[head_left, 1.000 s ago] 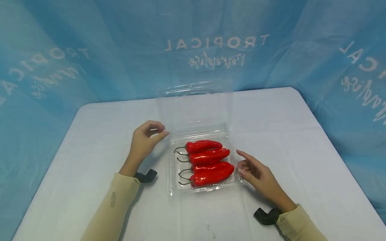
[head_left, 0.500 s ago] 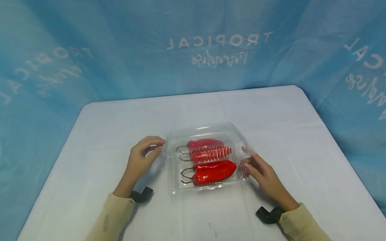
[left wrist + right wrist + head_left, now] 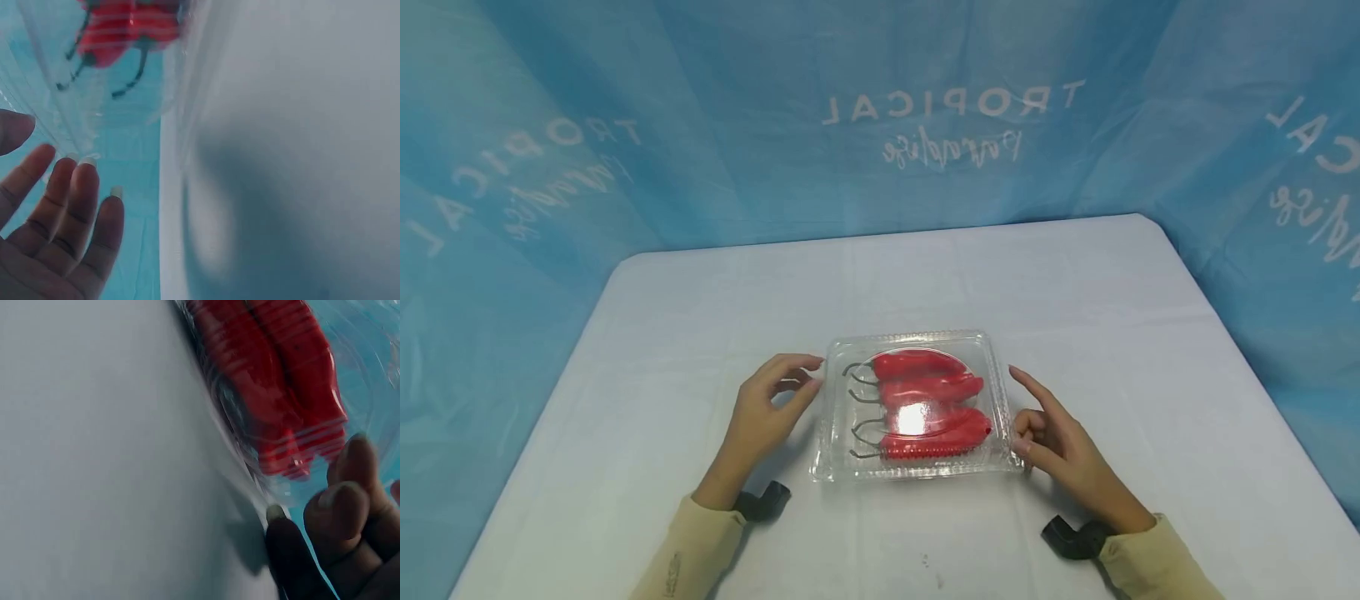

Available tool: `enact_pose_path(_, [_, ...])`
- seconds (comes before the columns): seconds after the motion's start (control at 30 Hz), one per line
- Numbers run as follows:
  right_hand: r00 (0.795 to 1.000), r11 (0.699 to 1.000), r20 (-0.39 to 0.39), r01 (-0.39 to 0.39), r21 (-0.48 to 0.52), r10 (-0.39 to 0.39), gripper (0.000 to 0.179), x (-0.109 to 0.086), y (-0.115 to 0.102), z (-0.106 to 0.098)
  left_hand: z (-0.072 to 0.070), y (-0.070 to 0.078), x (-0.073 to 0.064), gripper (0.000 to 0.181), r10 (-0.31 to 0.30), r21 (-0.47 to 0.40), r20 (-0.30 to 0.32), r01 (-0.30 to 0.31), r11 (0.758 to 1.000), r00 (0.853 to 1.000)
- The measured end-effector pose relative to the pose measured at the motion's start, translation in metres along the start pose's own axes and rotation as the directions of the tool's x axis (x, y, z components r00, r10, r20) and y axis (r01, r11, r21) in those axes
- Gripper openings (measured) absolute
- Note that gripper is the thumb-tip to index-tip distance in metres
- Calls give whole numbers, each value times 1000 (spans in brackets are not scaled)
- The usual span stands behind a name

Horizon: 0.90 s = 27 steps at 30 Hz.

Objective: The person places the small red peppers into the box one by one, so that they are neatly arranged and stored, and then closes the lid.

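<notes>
A clear plastic clamshell container lies on the table with its lid down over several red peppers. The peppers' green stems point to the left. My left hand is at the container's left side, fingers loosely bent and fingertips close to the rim. In the left wrist view its fingers are spread and hold nothing. Near the front right corner is my right hand, index finger extended along the right side. Its thumb and fingers are apart in the right wrist view; whether a fingertip touches the rim I cannot tell.
A white cloth covers the table. Blue curtains with mirrored white lettering hang behind it and along the sides. A black curved piece sits at each wrist, beside the beige sleeves.
The lid, raised at the back a second ago, has swung forward and down over the peppers. My left hand has moved nearer the front; my right hand's index finger has come off the lid.
</notes>
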State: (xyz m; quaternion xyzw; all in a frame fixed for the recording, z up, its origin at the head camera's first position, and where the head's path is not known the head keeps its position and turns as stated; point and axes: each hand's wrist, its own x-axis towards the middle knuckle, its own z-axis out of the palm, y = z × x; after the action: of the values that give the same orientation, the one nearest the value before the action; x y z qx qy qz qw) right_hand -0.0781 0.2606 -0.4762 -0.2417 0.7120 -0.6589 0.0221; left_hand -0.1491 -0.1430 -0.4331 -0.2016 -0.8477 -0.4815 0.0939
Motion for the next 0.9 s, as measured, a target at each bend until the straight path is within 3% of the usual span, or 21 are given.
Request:
enact_pose_path(0.17, [998, 999, 24, -52, 7, 52, 87, -8, -6, 2, 1, 18, -28, 39, -118, 51, -2, 118, 992, 993])
enact_pose_path(0.3, [992, 992, 46, -122, 32, 120, 89, -17, -11, -1, 10, 37, -55, 50, -193, 64, 56, 190, 980, 980])
enact_pose_path(0.4, [988, 987, 48, -148, 58, 146, 88, -22, -14, -4, 18, 50, -69, 59, -258, 36, 102, 256, 966, 961])
enact_pose_path(0.47, [987, 985, 41, -155, 80, 153, 87, -23, -15, -6, 23, 56, -74, 64, -297, 4, 136, 299, 954, 945])
enact_pose_path(0.6, [988, 976, 18, -157, 151, 156, 87, -26, -16, -5, 33, 60, -77, 69, -314, -186, 225, 357, 916, 922])
enact_pose_path(0.73, [989, 966, -2, -147, 215, 151, 87, -27, -14, -4, 38, 57, -76, 72, -246, -398, 250, 332, 855, 936])
enact_pose_path(0.83, [986, 952, -12, -155, 264, 164, 88, -26, -12, -3, 40, 56, -76, 74, -199, -459, 229, 286, 841, 953])
enact_pose_path(0.9, [983, 944, -21, -168, 283, 181, 87, -26, -11, -3, 41, 55, -76, 75, -199, -464, 215, 279, 841, 956])
